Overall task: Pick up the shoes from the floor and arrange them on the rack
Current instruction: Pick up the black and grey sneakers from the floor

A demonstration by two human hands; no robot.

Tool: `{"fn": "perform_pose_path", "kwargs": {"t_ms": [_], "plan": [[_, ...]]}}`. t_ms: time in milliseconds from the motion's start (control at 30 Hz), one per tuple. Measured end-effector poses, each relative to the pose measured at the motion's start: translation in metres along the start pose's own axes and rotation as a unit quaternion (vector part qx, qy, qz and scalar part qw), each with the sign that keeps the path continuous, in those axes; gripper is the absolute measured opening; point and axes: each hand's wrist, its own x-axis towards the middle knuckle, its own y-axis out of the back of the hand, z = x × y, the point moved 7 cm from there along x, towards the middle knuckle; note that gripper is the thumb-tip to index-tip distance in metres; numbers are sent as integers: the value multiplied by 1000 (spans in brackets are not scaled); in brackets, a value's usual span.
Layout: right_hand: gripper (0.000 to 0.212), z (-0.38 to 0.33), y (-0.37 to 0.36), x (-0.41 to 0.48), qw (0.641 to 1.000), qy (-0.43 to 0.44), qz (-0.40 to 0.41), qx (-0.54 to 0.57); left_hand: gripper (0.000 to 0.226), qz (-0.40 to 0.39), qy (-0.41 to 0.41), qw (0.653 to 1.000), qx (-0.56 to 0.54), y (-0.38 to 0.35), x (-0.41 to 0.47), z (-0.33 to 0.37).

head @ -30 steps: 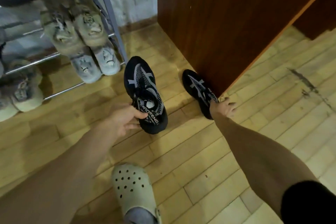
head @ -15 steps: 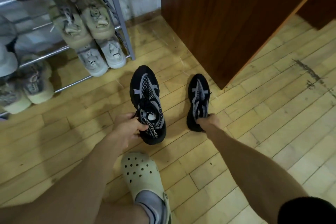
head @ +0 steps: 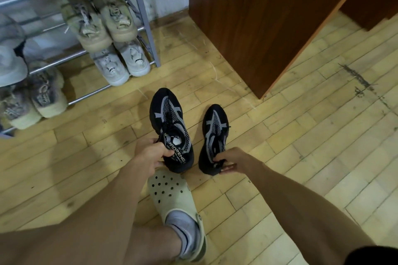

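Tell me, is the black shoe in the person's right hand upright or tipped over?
Upright. The right black sneaker shows its laces and opening to the camera, toe pointing away, while the right hand grips its heel.

Two shoes on the floor [head: 301, 140], toes pointing away from the viewer: left shoe [head: 167, 118] beside right shoe [head: 213, 131], apart. Left hand [head: 150, 155] at the heel of the left shoe, right hand [head: 233, 158] at the heel of the right shoe. Clog [head: 170, 191] on the person's foot, just nearer than both heels. Rack [head: 140, 17] to the far left (several pairs on its rails). Cabinet [head: 258, 17] behind the shoes, to the right of the rack.
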Motion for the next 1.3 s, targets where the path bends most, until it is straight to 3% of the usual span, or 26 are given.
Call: {"fn": "perform_pose_path", "kwargs": {"t_ms": [167,300,467,600,767,1000,1200,1300], "plan": [[51,-51,2,-35,997,72,22,1,44,-44,-9,999,-1,-13,-15,18],[56,-112,7,-83,985,168,26,-8,36,-56,-77,995,19,2,-41,72],[50,-182,11,-178,957,290,7,-9,34,-2,-179,984,0,58,-99,148],[55,-225,10,-254,926,375,49,-17,46,11,-280,959,-40,91,-171,205],[44,-279,-21,-339,877,478,41,-3,39,52,-366,926,-81,137,-250,260],[21,-353,-72,-404,856,516,-6,14,32,136,-393,903,-108,204,-273,312],[37,-432,-110,-411,847,531,-15,-15,28,152,-387,904,-100,243,-229,370],[27,-476,-121,-393,846,533,12,-21,24,154,-384,905,-103,249,-196,399]]}}
